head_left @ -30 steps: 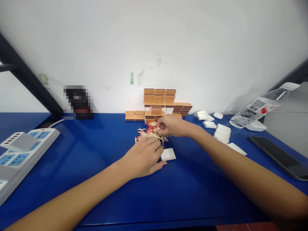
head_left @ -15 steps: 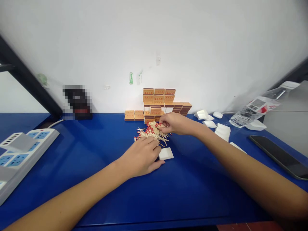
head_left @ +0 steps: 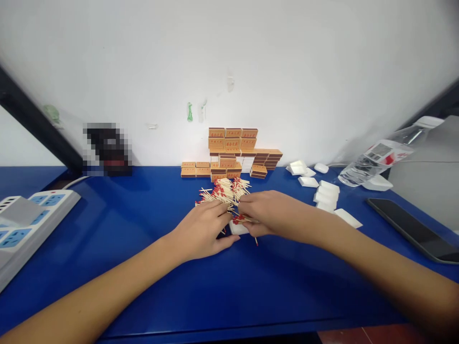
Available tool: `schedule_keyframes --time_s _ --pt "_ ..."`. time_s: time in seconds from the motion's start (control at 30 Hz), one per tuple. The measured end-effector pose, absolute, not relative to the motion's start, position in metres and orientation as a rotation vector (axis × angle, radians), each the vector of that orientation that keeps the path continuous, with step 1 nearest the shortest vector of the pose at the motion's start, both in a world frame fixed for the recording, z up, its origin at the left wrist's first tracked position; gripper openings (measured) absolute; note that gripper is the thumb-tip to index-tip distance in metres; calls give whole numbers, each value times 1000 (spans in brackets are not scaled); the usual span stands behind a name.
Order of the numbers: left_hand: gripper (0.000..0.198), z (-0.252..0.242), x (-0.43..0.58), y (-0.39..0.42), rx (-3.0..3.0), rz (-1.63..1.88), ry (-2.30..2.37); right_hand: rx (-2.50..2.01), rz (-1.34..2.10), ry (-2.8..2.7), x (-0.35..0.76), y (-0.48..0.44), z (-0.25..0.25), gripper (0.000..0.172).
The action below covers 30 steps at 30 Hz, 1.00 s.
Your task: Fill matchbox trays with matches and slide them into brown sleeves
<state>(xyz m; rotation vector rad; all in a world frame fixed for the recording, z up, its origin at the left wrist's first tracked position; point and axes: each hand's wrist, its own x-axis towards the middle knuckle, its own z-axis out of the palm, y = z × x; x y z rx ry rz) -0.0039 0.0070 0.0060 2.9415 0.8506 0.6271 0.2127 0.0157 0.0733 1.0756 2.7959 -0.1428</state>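
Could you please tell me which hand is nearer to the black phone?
Right. The right hand holds matches over the white tray, left of the black phone; the left hand is farther left, at the tray's left side.

matches (head_left: 222, 188) in frt of matchboxes (head_left: 233, 143)

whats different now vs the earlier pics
The right hand has moved from the match pile toward the person, to the small white tray, with a bunch of matches in its fingers. The left hand stays at the tray; the stacked matchboxes stand as before.
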Motion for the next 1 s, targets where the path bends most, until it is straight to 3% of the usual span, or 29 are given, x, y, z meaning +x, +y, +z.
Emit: schedule_keyframes --time_s 0.17,0.37,0.53,1.0 --pt "27 7 -3 8 2914 621 855 1046 -85 2818 210 9 68 10" --pt "31 7 -4 8 2949 603 862 1161 -533 2995 241 10 56 12" --pt "29 8 -4 8 2938 611 846 1202 -713 3053 240 8 42 12" --pt "28 9 -4 8 2933 590 854 1231 -740 3162 239 5 21 16"
